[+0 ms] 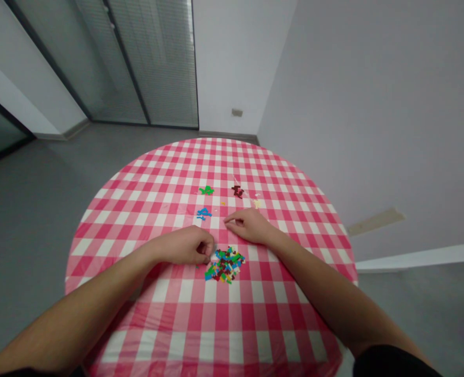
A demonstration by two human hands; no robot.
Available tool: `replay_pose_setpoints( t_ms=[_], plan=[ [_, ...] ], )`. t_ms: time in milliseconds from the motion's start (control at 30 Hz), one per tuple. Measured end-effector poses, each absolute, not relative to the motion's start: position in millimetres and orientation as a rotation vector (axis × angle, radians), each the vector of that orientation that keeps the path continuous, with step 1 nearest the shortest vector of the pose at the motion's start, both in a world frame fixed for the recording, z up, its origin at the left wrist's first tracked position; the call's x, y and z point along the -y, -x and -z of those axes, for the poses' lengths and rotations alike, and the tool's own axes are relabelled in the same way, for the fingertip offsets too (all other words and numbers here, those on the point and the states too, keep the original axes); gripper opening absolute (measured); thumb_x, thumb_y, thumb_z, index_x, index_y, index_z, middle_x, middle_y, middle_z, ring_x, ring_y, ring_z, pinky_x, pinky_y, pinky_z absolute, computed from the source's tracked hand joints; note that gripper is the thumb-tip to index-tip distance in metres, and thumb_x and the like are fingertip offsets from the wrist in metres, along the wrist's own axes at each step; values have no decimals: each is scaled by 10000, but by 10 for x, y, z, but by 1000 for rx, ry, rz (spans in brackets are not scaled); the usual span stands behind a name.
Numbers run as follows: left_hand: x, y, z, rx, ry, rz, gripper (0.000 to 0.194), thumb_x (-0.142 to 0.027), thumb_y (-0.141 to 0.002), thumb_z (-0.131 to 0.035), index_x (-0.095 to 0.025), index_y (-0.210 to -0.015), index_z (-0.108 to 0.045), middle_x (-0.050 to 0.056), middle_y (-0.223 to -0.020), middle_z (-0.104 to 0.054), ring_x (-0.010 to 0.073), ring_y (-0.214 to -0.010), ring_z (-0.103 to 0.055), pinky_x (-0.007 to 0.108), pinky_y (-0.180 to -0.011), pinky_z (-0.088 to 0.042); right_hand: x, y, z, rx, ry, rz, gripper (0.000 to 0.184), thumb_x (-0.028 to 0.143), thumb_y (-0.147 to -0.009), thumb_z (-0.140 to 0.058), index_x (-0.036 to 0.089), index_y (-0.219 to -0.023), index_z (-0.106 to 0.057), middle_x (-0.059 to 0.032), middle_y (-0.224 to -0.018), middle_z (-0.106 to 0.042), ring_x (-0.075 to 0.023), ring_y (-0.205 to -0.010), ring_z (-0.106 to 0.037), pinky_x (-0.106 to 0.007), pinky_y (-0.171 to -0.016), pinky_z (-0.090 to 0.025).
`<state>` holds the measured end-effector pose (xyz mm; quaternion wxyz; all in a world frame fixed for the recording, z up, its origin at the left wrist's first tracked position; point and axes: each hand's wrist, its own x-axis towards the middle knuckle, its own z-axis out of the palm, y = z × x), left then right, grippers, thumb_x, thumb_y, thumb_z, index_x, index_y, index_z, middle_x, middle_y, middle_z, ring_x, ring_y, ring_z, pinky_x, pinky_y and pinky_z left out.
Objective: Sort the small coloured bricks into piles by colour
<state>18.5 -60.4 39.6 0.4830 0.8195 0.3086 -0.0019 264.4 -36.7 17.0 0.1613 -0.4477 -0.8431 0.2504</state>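
A mixed pile of small coloured pieces (226, 264), like tiny building bricks, lies on the checked tablecloth (239, 317). My left hand (188, 245) is at the pile's left edge, thumb and forefinger pinched together; whatever is between them is too small to make out. Beyond the pile, my right hand (251, 225) rests low over the cloth with its fingers drawn together, pointing left. Its fingertips hide anything they hold. Close by are a group of blue pieces (204, 213) and, just past the right hand, some pale yellow pieces (257, 203).
Farther back lie a green group (206, 190) and a dark brown group (237, 191). A few yellow bits (223, 203) sit between the groups. The round table's edge curves around; a white wall (392, 131) stands to the right, glass partitions (153, 63) behind.
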Motion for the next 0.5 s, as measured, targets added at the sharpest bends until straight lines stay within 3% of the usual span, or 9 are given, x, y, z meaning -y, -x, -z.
replay_pose_setpoints(
  t_ms=[133, 300, 500],
  plan=[
    [588, -165, -431, -833, -2024, 15, 44, -133, -769, -620, -156, -753, -654, -32, -685, -610, 97, -615, -526, 212, -582, -351, 540, -2499, -234, 2498, 959, -978, 170, 180, -870, -681, 173, -973, -817, -47, -881, -784, -144, -732, -679, -217, -667, -434],
    [550, -129, -456, -903, -2043, 67, 72, -228, -806, -681, -161, -781, -673, -24, -687, -617, 110, -618, -531, 228, -581, -333, 688, -2357, -285, 2564, 842, -999, 194, 173, -861, -685, 165, -1000, -820, -29, -764, -747, -107, -597, -586, -216, -591, -366],
    [540, -122, -494, -936, -2005, 157, 110, -258, -792, -763, -168, -786, -701, -30, -686, -646, 109, -625, -559, 225, -586, -347, 711, -2318, -292, 2638, 893, -948, 204, 97, -838, -663, 168, -951, -817, -22, -771, -740, -107, -626, -580, -217, -603, -348]
  ],
)
